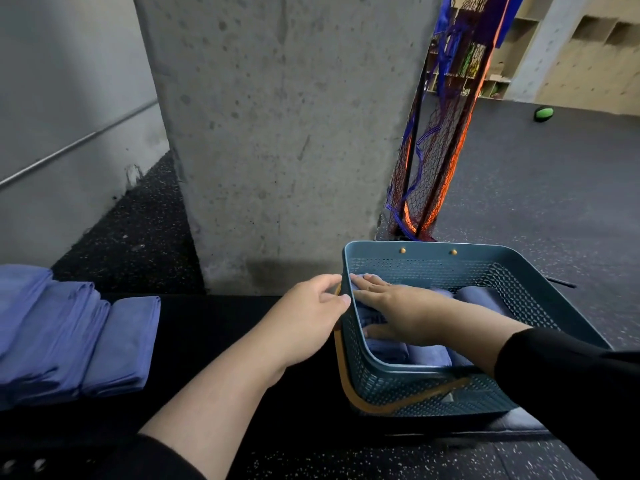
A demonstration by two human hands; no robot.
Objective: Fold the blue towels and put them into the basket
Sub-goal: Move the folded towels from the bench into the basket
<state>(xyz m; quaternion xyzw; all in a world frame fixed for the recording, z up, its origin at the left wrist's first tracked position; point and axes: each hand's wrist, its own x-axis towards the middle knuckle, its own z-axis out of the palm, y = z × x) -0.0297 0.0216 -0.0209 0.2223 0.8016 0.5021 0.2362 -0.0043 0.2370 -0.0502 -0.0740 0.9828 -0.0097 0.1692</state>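
Note:
A teal perforated basket (450, 252) with an orange handle stands at the right end of a black bench. Several rolled blue towels (479, 296) lie inside it. My right hand (398, 311) reaches into the basket's left side, fingers straight, pressing down on a blue towel (384, 351) there. My left hand (308, 311) rests against the outside of the basket's left rim, its thumb and fingertips touching the edge. A stack of folded blue towels (65, 334) lies at the bench's left end.
A concrete pillar (277, 133) rises directly behind the bench. A red and blue net on poles (440, 143) leans to the pillar's right. Dark speckled floor spreads to the right, with a green ball (543, 114) far back.

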